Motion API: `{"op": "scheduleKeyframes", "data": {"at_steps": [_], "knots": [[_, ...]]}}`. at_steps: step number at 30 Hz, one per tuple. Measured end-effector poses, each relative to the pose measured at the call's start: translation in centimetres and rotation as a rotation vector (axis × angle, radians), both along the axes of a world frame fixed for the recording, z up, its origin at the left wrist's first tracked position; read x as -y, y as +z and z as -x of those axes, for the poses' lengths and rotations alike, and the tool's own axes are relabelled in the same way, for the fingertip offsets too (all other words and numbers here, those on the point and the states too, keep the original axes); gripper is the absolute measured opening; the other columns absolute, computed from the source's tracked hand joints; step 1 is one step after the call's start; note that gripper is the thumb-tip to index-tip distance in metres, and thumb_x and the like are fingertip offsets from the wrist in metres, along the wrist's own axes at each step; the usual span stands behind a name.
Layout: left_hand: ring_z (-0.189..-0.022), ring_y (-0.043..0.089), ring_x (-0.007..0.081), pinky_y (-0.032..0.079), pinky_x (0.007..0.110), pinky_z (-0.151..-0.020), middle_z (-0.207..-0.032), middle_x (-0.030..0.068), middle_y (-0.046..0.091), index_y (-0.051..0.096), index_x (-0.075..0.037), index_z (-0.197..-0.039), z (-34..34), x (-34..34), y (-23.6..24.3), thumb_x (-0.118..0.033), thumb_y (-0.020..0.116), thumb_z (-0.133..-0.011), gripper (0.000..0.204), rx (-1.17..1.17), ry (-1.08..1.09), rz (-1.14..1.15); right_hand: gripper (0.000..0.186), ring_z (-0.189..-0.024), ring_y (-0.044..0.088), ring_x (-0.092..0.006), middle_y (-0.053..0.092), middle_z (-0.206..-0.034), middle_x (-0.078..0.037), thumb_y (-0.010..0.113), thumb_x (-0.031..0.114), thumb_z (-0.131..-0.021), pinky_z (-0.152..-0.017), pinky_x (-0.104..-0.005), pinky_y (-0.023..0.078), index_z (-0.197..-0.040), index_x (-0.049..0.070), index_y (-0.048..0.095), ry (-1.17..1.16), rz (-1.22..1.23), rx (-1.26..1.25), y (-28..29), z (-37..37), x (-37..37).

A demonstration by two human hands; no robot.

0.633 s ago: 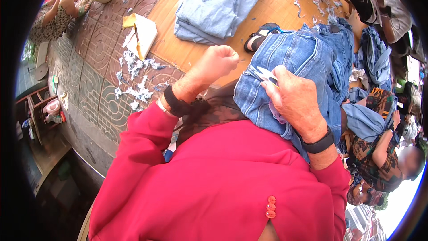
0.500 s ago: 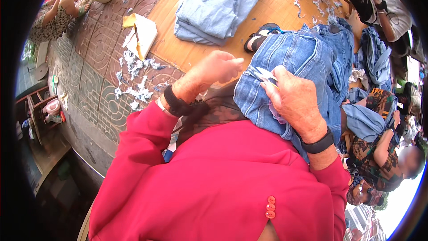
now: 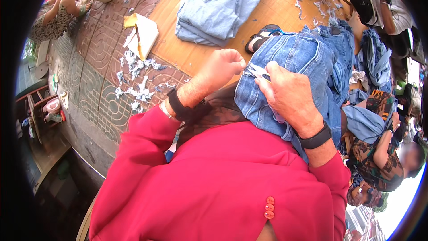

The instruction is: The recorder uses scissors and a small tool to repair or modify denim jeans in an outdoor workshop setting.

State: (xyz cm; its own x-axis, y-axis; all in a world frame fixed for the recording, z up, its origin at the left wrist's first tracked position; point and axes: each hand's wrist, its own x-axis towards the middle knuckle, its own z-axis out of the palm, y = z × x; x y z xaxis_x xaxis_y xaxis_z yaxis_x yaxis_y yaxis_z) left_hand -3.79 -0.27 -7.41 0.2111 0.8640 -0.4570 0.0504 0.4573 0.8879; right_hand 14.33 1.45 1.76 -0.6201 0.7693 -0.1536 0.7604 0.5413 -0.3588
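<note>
Holding the snips (image 3: 261, 72) w/ fingers closed round the handles, the person's R hand (image 3: 292, 100) is aiming them across the edge of the blue denim (image 3: 292, 53), which is lying over the lap. The L hand (image 3: 218, 68) is hovering just beside the blades, fingertips pressed together; can't tell if they're pinching a thread. Poss. risk: blades are pointing toward those fingers, so a slip could nick skin. Also, bunched denim is sitting underneath, so a deep snip could cut sound cloth.
</note>
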Motion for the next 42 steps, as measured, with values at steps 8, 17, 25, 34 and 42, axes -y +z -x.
{"op": "scheduleKeyframes", "data": {"at_steps": [8,17,25,34,42], "knots": [[-0.068,0.048,0.0067,0.042,0.024,-0.061,-0.071,-0.0017,0.054,0.056,0.000,-0.081,-0.5,0.6,0.8,-0.011,0.059,-0.085,0.012,-0.234,-0.002,-0.253,0.022,-0.062,0.062,-0.0256,0.059,-0.067,-0.011,0.062,0.023,-0.080,-0.052,-0.0358,0.048,-0.081,0.005,0.049,0.016,-0.049,-0.020,-1.1,0.4,-0.1],[-0.069,0.048,0.0057,0.041,0.022,-0.063,-0.073,-0.0027,0.054,0.056,-0.001,-0.083,-0.5,0.8,0.8,-0.011,0.059,-0.086,0.011,-0.177,0.050,-0.251,0.021,-0.060,0.062,-0.0269,0.059,-0.065,-0.011,0.060,0.024,-0.082,-0.051,-0.0355,0.047,-0.082,0.006,0.050,-0.023,-0.036,-0.053,-0.9,0.3,0.0],[-0.072,0.048,0.0038,0.041,0.020,-0.067,-0.076,-0.0052,0.054,0.057,-0.003,-0.085,-0.3,0.8,1.2,-0.011,0.059,-0.086,0.008,0.043,0.127,-0.111,0.028,-0.061,0.061,-0.0343,0.060,-0.063,-0.016,0.061,0.031,-0.081,-0.053,-0.0416,0.046,-0.078,0.005,0.054,-0.227,0.210,-0.146,0.9,-0.2,-0.7],[-0.071,0.047,0.0036,0.041,0.020,-0.064,-0.075,-0.0050,0.053,0.057,-0.002,-0.085,-0.3,0.4,2.5,-0.011,0.061,-0.086,0.010,-0.077,0.089,-0.225,0.027,-0.060,0.061,-0.0337,0.060,-0.062,-0.016,0.060,0.031,-0.082,-0.052,-0.0419,0.046,-0.080,0.005,0.054,-0.173,0.199,-0.164,0.5,0.3,-0.4],[-0.068,0.046,0.0042,0.040,0.021,-0.060,-0.071,-0.0037,0.053,0.057,-0.001,-0.084,-0.2,0.5,2.9,-0.009,0.061,-0.085,0.009,-0.270,0.101,-0.346,0.026,-0.057,0.061,-0.0313,0.060,-0.061,-0.014,0.057,0.030,-0.085,-0.049,-0.0406,0.046,-0.079,0.006,0.053,-0.123,0.109,-0.151,0.1,0.6,-0.2]]}}
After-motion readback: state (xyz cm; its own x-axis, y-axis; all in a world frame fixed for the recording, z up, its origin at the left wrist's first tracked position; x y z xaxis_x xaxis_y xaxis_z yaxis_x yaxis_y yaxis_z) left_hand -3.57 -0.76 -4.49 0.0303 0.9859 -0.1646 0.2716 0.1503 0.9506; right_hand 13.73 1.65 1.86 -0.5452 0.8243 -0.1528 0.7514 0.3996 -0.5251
